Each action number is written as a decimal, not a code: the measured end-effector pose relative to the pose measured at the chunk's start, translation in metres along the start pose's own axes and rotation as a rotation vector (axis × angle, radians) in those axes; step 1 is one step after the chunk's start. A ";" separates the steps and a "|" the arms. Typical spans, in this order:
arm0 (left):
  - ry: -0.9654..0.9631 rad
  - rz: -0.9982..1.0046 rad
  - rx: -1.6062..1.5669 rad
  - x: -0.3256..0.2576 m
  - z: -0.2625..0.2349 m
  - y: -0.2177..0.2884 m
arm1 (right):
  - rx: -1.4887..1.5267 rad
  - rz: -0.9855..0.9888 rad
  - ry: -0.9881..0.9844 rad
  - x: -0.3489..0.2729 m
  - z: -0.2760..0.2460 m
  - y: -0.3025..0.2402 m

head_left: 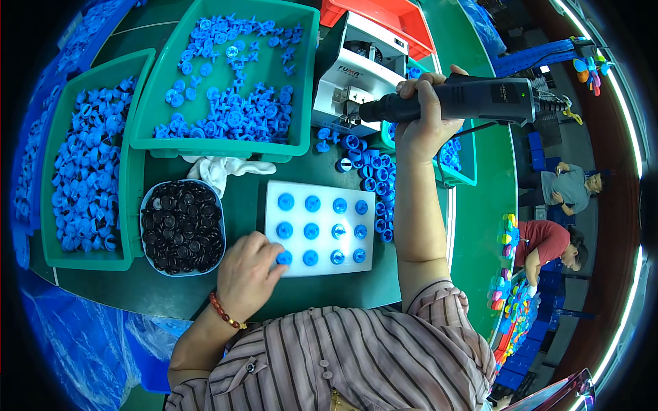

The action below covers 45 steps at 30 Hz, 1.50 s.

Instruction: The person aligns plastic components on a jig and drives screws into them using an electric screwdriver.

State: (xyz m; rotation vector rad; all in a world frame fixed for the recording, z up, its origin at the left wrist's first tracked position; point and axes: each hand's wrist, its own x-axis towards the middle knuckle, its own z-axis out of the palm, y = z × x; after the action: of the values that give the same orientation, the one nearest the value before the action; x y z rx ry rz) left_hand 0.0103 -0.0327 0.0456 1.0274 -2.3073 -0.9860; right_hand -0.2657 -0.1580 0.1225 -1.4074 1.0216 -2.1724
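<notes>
My right hand (426, 116) grips a black electric screwdriver (473, 101). The driver points left, its tip at the front of a white and black screw feeder (363, 72). On the table before me lies a white block (295, 219) with several round blue plastic pieces (312, 230) set in rows; some have shiny centres. My left hand (250, 274), wearing a beaded bracelet, is at the block's near left corner. Its thumb and forefinger close around the corner blue piece (284, 257), which they partly hide.
Left of the block stands a tub of black round parts (181, 229), with a white cloth (226, 171) behind it. Green bins (307, 82) hold blue stemmed parts. Blue rings (380, 175) lie beside the block. A red bin (421, 27) is at the back. Two people are at right.
</notes>
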 end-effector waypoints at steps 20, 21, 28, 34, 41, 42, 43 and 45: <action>0.074 -0.004 -0.086 0.001 0.016 0.000 | 0.081 0.083 -0.080 -0.030 -0.006 -0.034; 0.070 -0.005 -0.098 0.000 0.016 0.000 | 0.044 0.047 -0.055 -0.025 -0.006 -0.034; 0.059 -0.011 -0.110 0.002 0.017 -0.004 | -0.025 0.002 0.040 0.001 0.000 -0.004; 0.032 -0.015 -0.109 0.001 0.013 -0.003 | -0.023 0.008 0.010 0.000 0.001 0.000; 0.056 0.003 -0.119 0.003 0.016 -0.004 | -0.047 -0.015 -0.014 0.001 -0.004 0.001; 0.065 0.007 -0.123 0.003 0.015 -0.004 | -0.044 -0.013 -0.014 0.001 -0.004 0.001; 0.066 0.005 -0.120 0.002 0.015 -0.004 | -0.050 -0.010 -0.017 0.000 -0.004 0.001; 0.066 0.008 -0.114 0.002 0.016 -0.004 | -0.058 -0.009 -0.020 0.000 -0.004 0.000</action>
State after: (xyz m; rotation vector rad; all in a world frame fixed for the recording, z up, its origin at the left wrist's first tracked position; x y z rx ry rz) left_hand 0.0012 -0.0295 0.0324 0.9886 -2.1736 -1.0515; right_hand -0.2694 -0.1564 0.1210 -1.4589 1.0818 -2.1467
